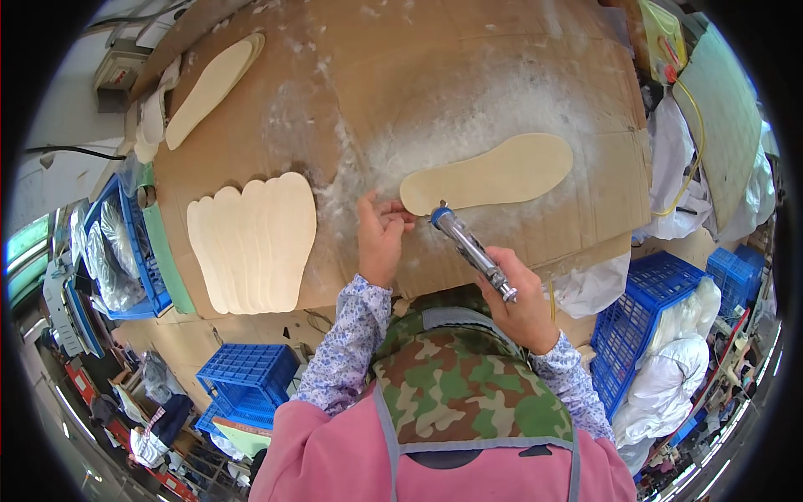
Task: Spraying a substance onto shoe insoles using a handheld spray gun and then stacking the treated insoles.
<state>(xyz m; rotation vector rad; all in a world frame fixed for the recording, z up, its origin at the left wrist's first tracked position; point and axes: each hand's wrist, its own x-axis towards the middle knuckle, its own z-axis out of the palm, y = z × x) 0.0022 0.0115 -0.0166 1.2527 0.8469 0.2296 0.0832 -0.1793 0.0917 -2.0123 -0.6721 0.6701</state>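
Observation:
A cream insole [493, 173] lies flat on the cardboard-covered table, in the middle of a whitish fuzzy patch. My left hand [381, 237] is at its left end, fingers partly bent and slightly apart, the tips at or very near the edge. Whether they touch it I cannot tell. In my right hand [520, 301] is a silver spray gun [471, 247] with a blue ring near its nozzle. The nozzle points at the insole's near left edge. Left of my left hand, several insoles [253, 245] lie fanned out, overlapping.
More insoles [215, 88] are stacked at the table's far left. Blue crates stand below the table at left [247, 381] and right [642, 326], the right one beside white bags [676, 389]. A yellow hose [696, 159] hangs past the table's right edge.

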